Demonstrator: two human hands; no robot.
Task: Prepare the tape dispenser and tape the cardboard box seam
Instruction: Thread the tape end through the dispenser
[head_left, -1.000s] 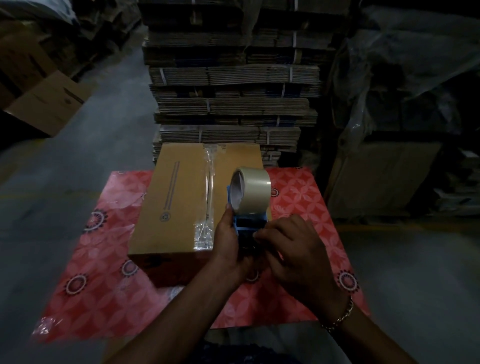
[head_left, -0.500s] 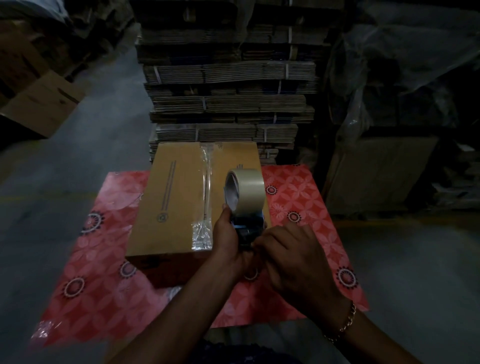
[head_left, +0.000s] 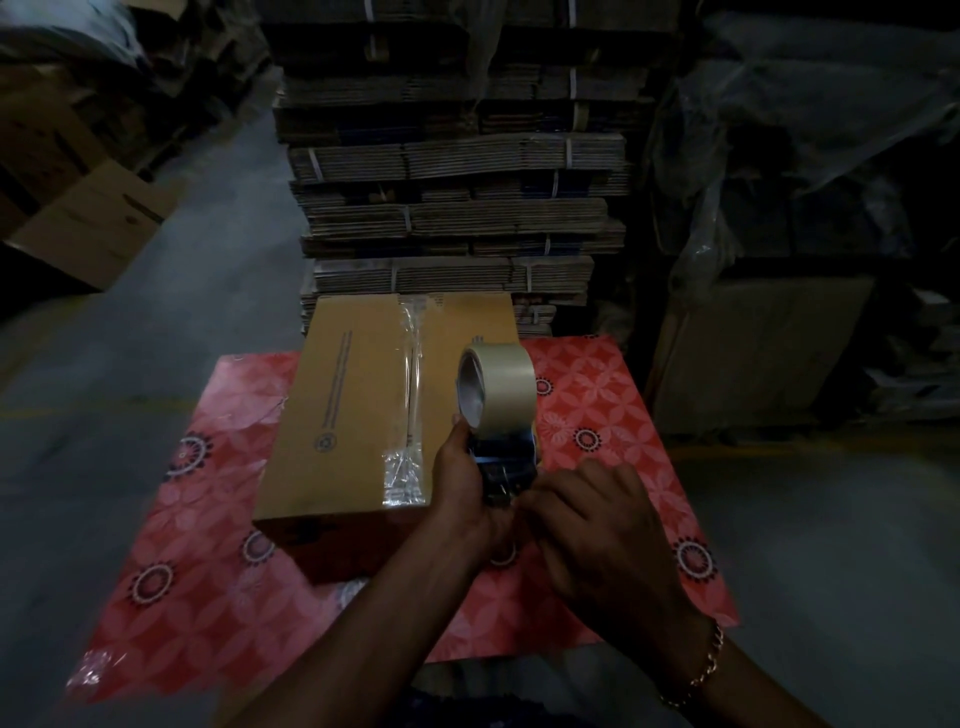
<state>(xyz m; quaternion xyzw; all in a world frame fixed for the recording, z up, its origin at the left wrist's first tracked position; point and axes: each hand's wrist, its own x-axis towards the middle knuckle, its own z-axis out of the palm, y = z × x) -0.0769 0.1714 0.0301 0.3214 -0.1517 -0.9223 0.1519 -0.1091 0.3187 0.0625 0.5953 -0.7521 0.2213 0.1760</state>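
Observation:
A brown cardboard box (head_left: 353, 410) lies on a red patterned table cover (head_left: 597, 415), a strip of clear tape (head_left: 408, 410) running along its centre seam. Over the box's near right corner I hold a blue tape dispenser (head_left: 506, 460) carrying a roll of pale tape (head_left: 501, 387). My left hand (head_left: 462, 478) grips the dispenser's body from the left. My right hand (head_left: 597, 525) pinches at the dispenser's front end, where the tape comes out; its fingertips hide that part.
A tall stack of bundled flat cardboard (head_left: 457, 171) stands right behind the table. An open carton (head_left: 98, 218) sits on the concrete floor at the left. Plastic-covered goods (head_left: 805, 130) and a leaning board (head_left: 748, 353) fill the right side.
The dispenser has tilted and dropped slightly, its blue body showing less. Both hands stay on it, the right hand working at its front end. The box has not moved.

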